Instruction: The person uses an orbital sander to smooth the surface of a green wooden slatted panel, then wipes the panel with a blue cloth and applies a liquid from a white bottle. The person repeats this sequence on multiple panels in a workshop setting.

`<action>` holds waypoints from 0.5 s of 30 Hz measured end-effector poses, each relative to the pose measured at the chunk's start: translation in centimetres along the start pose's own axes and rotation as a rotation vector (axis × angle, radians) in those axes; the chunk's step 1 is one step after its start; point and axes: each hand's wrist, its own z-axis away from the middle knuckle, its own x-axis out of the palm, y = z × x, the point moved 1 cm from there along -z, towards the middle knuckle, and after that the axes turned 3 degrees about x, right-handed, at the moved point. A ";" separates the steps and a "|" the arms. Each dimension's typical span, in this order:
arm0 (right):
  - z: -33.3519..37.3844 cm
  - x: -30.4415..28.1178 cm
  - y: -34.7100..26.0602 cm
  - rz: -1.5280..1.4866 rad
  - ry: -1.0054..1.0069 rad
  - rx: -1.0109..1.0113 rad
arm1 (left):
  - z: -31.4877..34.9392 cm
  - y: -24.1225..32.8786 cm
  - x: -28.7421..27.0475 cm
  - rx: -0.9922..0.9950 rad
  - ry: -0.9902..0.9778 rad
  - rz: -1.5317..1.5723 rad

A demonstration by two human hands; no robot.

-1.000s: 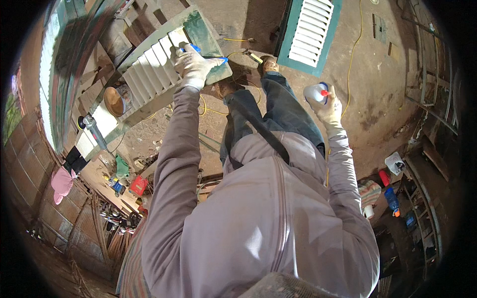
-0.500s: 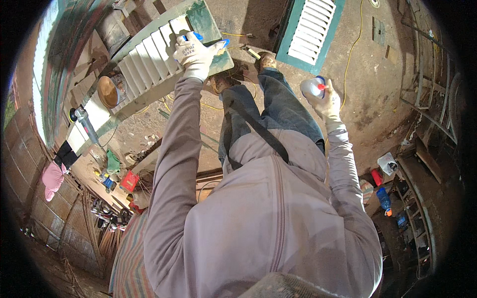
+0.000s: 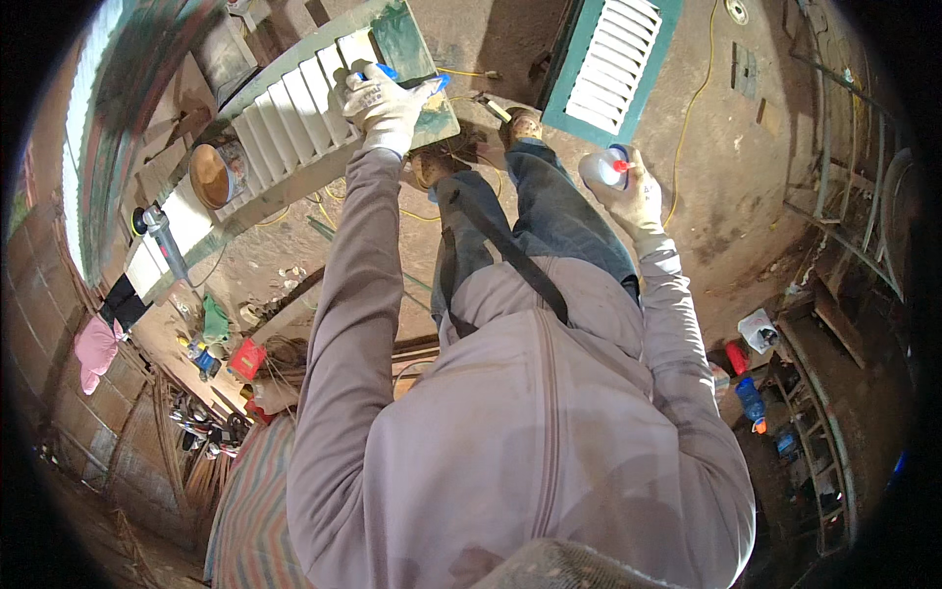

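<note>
My left hand, in a white glove with blue at its fingertips, rests on the upper end of a louvred wooden shutter. Its thumb is spread away from the fingers, toward the shutter's green end, and I see nothing held in it. My right hand, also gloved, is closed around a clear plastic squeeze bottle with a red tip. That bottle is held tilted above the floor, right of my legs. A round brown bowl sits on the shutter, and a grinder-like power tool lies at its lower left end.
A second shutter with a green frame and white slats lies beyond my feet. A yellow cord runs over the floor at right. A red box and green cloth are at left; a blue bottle is at lower right.
My right hand and the squeeze bottle have shifted slightly left. My left hand stays at nearly the same spot on the shutter. The whole view has moved a little.
</note>
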 end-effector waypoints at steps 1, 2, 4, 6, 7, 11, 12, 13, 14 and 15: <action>-0.4 -0.1 -0.3 0.006 -0.033 0.020 | 0.1 0.0 0.1 -0.001 0.032 0.008; -0.6 -0.1 -0.6 0.008 -0.015 -0.018 | 0.2 -0.1 0.3 -0.004 0.065 0.016; -1.1 0.1 -1.3 0.008 0.019 -0.097 | 1.7 0.6 -0.5 -0.020 -0.134 -0.009; -2.0 1.5 -1.4 -0.072 0.074 -0.173 | 1.7 1.2 -1.2 -0.064 -0.198 -0.039; -2.5 2.2 -1.6 -0.105 0.103 -0.214 | 1.6 1.2 -0.9 -0.065 -0.114 -0.060; -5.4 4.4 -4.8 -0.122 -0.052 -0.342 | 1.0 -0.3 -0.2 -0.119 0.072 -0.007; -5.6 4.8 -5.6 -0.145 -0.062 -0.361 | 1.5 -0.7 0.3 -0.069 0.139 0.018; -5.8 5.0 -7.4 -0.166 -0.076 -0.381 | 2.3 -1.2 1.1 0.050 0.219 0.001; -5.9 5.4 -8.7 -0.189 -0.091 -0.400 | 3.0 -1.2 0.8 0.169 0.297 -0.020; -6.0 6.1 -9.3 -0.240 -0.102 -0.361 | 4.5 -0.4 1.1 0.150 0.157 -0.160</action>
